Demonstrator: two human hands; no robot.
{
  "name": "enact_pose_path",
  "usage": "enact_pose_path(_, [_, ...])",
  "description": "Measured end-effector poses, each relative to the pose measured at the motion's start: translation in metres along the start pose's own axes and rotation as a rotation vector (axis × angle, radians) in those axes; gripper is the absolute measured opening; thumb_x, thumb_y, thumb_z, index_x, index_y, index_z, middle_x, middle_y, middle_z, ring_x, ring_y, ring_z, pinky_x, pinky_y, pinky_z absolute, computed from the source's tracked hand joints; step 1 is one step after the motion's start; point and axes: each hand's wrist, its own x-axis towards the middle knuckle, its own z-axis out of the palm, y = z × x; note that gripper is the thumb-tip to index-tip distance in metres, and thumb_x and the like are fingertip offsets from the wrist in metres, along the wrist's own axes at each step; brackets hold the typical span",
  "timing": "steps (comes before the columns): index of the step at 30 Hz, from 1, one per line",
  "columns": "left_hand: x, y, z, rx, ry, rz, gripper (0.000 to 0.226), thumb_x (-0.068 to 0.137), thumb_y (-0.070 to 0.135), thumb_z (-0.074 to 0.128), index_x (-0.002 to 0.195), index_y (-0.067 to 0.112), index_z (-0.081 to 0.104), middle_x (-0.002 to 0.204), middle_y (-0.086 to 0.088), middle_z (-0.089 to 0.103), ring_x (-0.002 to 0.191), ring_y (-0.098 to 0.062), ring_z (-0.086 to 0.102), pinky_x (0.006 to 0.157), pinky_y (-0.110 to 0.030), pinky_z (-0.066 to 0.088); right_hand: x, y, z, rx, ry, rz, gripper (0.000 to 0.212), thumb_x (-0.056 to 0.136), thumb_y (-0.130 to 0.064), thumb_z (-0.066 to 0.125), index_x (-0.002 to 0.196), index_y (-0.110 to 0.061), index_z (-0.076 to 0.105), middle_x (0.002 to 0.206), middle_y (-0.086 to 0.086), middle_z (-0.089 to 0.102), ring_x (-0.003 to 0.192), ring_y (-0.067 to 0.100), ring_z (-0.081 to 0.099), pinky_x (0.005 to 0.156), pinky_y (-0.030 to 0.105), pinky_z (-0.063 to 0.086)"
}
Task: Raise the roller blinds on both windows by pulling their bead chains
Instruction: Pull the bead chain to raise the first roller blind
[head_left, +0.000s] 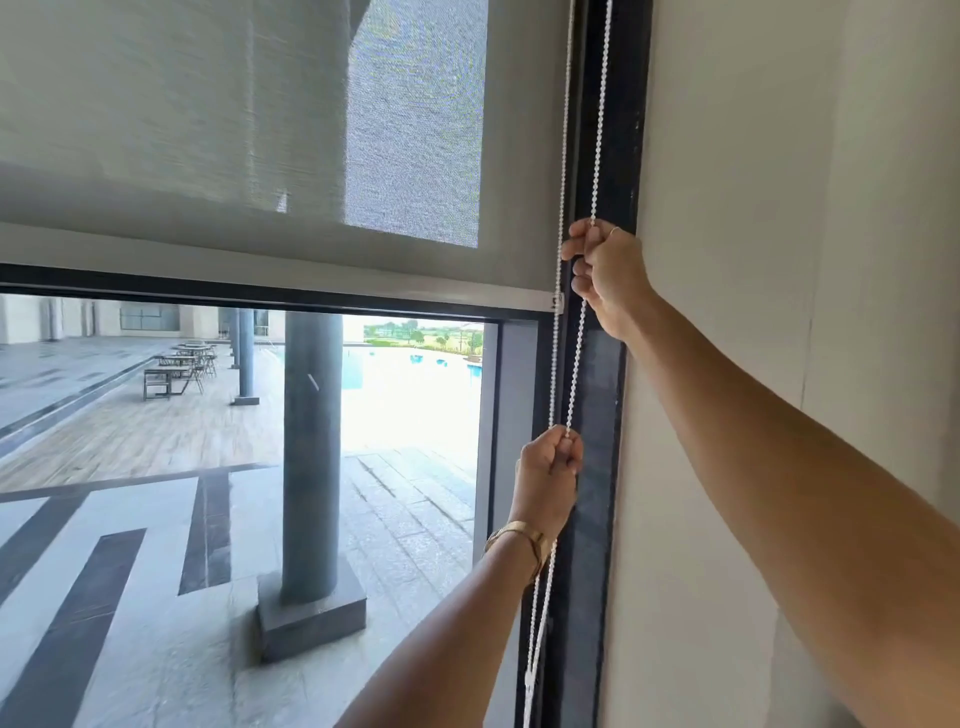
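A grey roller blind (249, 130) covers the upper part of the window, and its bottom bar (270, 275) hangs a little below the middle of the view. At the window's right edge a white bead chain (597, 145) runs down in two strands along the dark frame (618, 156). My right hand (605, 275) is shut on the right strand, level with the bottom bar. Lower down, my left hand (550, 478), with a gold bracelet on its wrist, grips the same strand. The chain's loop hangs below my left wrist.
A plain cream wall (779, 208) stands right of the frame. Through the uncovered glass I see a paved terrace, a grey column (311, 441), outdoor tables and chairs (182, 369) and a pool beyond.
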Motion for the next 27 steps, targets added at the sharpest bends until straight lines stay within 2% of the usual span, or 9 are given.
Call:
enact_pose_path(11, [0.001, 0.000, 0.006, -0.012, -0.049, -0.011, 0.039, 0.099, 0.019, 0.031, 0.062, 0.026, 0.042, 0.058, 0.009, 0.035, 0.046, -0.006, 0.022, 0.040, -0.020, 0.017, 0.002, 0.009, -0.008, -0.030, 0.051, -0.069, 0.039, 0.100, -0.008, 0.024, 0.075, -0.018, 0.053, 0.061, -0.002, 0.048, 0.032, 0.001, 0.031, 0.035, 0.015, 0.023])
enact_pose_path(17, [-0.002, 0.005, 0.009, 0.030, -0.067, 0.003, 0.029, 0.097, 0.011, 0.032, 0.071, 0.015, 0.045, 0.060, 0.005, 0.037, 0.049, -0.007, 0.026, 0.043, -0.019, 0.020, -0.002, 0.004, -0.012, -0.040, 0.061, -0.061, 0.036, 0.100, -0.009, 0.027, 0.076, -0.018, 0.052, 0.062, -0.001, 0.050, 0.037, 0.002, 0.032, 0.037, 0.016, 0.024])
enact_pose_path(22, [0.006, 0.008, 0.004, 0.100, -0.088, 0.025, 0.029, 0.097, 0.009, 0.034, 0.075, 0.002, 0.052, 0.061, 0.002, 0.046, 0.058, -0.014, 0.040, 0.051, -0.022, 0.034, -0.007, 0.011, -0.020, -0.005, 0.009, 0.019, 0.036, 0.099, -0.006, 0.023, 0.074, -0.017, 0.046, 0.059, 0.000, 0.048, 0.039, 0.005, 0.033, 0.041, 0.019, 0.024])
enact_pose_path(24, [0.012, 0.007, -0.001, 0.144, -0.116, 0.043, 0.030, 0.097, 0.009, 0.035, 0.075, 0.008, 0.055, 0.061, 0.003, 0.050, 0.060, -0.014, 0.047, 0.054, -0.019, 0.042, -0.007, 0.013, -0.026, 0.006, 0.016, 0.031, 0.037, 0.099, -0.006, 0.021, 0.073, -0.017, 0.045, 0.058, 0.001, 0.047, 0.039, 0.006, 0.033, 0.043, 0.021, 0.024])
enact_pose_path(27, [0.023, 0.002, -0.008, 0.149, -0.138, 0.050, 0.032, 0.098, 0.010, 0.034, 0.075, 0.014, 0.055, 0.060, 0.002, 0.054, 0.060, -0.016, 0.056, 0.054, -0.018, 0.046, -0.003, 0.017, -0.034, 0.005, 0.000, 0.056, 0.038, 0.097, -0.003, 0.019, 0.072, -0.016, 0.045, 0.057, 0.003, 0.047, 0.041, 0.009, 0.036, 0.046, 0.023, 0.027])
